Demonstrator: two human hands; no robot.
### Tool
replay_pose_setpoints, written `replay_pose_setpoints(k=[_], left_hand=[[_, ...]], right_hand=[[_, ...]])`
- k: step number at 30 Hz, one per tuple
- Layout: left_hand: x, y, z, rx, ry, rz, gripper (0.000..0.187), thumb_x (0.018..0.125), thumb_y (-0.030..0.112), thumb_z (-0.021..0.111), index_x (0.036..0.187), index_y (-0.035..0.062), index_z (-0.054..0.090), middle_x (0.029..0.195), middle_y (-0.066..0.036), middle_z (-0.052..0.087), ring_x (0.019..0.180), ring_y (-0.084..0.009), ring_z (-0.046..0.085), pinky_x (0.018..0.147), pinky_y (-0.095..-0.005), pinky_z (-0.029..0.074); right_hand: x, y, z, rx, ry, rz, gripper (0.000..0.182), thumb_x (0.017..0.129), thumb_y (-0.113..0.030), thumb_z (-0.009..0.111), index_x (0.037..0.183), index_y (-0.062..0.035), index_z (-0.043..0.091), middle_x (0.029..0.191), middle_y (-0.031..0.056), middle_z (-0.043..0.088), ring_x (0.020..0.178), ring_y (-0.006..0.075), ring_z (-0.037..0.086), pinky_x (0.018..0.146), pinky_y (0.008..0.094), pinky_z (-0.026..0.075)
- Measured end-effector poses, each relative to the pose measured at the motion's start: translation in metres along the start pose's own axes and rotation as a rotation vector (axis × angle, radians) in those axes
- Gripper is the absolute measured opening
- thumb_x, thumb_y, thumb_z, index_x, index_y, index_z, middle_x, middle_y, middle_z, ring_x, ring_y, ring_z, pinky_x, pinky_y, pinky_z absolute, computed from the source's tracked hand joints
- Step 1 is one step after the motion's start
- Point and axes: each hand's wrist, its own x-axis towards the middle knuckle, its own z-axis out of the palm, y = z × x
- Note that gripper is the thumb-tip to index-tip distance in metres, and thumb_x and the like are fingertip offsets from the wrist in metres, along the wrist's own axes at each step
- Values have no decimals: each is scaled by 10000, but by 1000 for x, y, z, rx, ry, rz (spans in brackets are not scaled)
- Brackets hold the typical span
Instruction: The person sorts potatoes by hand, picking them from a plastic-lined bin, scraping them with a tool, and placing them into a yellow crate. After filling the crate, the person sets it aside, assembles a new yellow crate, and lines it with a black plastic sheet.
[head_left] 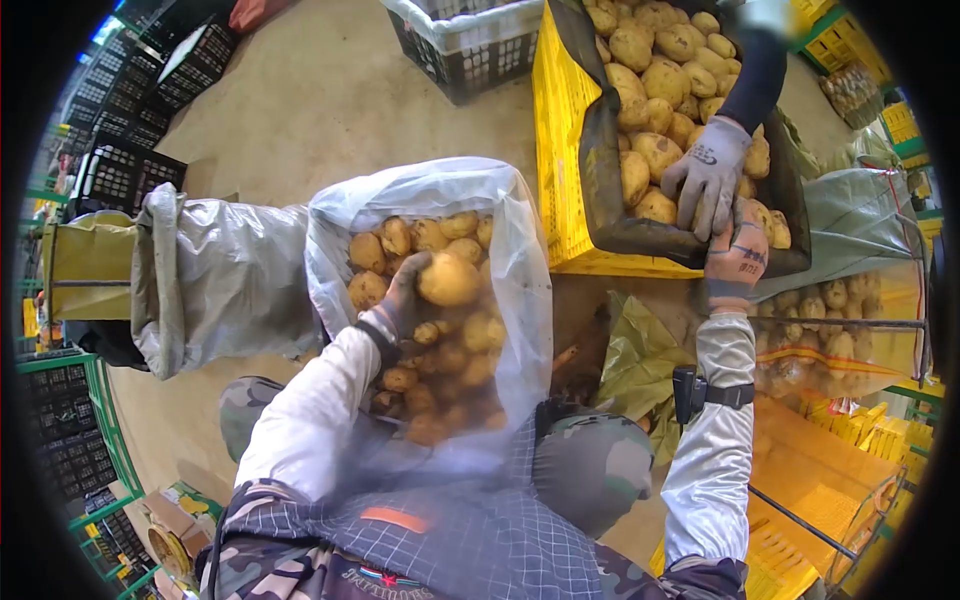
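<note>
My left hand (403,297), in a dark glove, is closed around a large potato (448,280). It is above a crate lined with a white plastic bag (335,205), where several more potatoes (428,236) lie. Over on the right, my right hand (738,252), in a pinkish glove, reaches across the dark padded rim of a yellow crate (562,150) heaped with potatoes (662,80). Its fingers look curled among the potatoes there, and what they grip is hidden. A co-worker's grey-gloved hand (712,170) is right beside it, on the same potatoes.
A black crate with a white liner (460,40) stands on the floor ahead. Left of me lies a grey plastic sack (235,275) beside stacked black crates (130,170). Bagged potatoes (825,310) and an orange sheet (815,470) are at right, with thin metal bars around them.
</note>
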Motion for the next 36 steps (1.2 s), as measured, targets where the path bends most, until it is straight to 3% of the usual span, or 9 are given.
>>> replay_pose_setpoints(k=[2,6,7,9,10,13,17,29,36], left_hand=[[-24,10,12,-122,-148,45,732,904,609,576,1411,86,504,1341,-180,608,1201,-357,612,1037,-561,488],[-87,26,81,-187,-296,99,733,923,634,536,1394,72,517,1326,-166,621,1197,-346,620,1020,-550,502],[-98,26,93,-180,-298,131,733,928,638,528,1389,68,521,1322,-161,625,1197,-342,621,1014,-549,506],[-113,22,100,-75,-222,190,749,937,649,513,1386,51,523,1315,-153,631,1207,-331,616,1012,-534,511],[-121,22,103,-20,-184,213,757,941,655,505,1385,42,523,1311,-148,633,1212,-326,614,1011,-526,513],[-145,20,107,167,-250,180,645,1019,528,474,1404,12,509,1318,-142,629,1239,-265,592,1076,-422,466],[-162,19,113,438,-169,284,549,1037,402,468,1403,-4,516,1350,-120,604,1251,-215,564,1088,-361,425],[-207,46,142,1101,-108,793,574,865,145,620,1393,-49,508,1240,-167,663,1118,-219,638,979,-331,496],[-197,61,122,986,-85,712,412,936,149,540,1300,-31,604,1253,-190,666,1160,-241,629,1006,-353,483]], right_hand=[[5,-6,-3,101,-58,89,323,944,-218,590,1173,-3,667,1102,220,686,1042,416,636,906,443,512],[10,-47,-27,1047,364,575,221,955,-64,623,1165,-20,672,1076,115,696,958,236,668,886,330,534],[8,-81,-52,976,297,573,240,957,9,602,1190,-15,656,1104,71,664,976,162,628,883,282,524],[-4,-141,-94,959,-54,291,310,949,3,597,1258,2,620,1054,92,689,976,184,657,886,297,532],[-1,-158,-108,820,-278,-117,384,914,-33,653,1293,5,598,1041,103,697,965,188,663,880,309,539],[-30,-225,-116,994,-886,-128,834,817,-287,816,1496,-57,390,1422,265,510,1305,388,532,1086,424,442],[-58,-250,-98,1102,-934,50,866,795,-239,825,1511,-65,370,1417,258,509,1322,385,508,1104,415,421],[-62,-271,-119,896,-548,-285,866,686,-99,836,1456,-60,440,1328,201,563,1226,376,571,1031,416,480],[-59,-265,-113,1542,-869,277,791,770,-141,796,1454,-13,420,1360,168,562,1231,282,579,1039,390,482]])
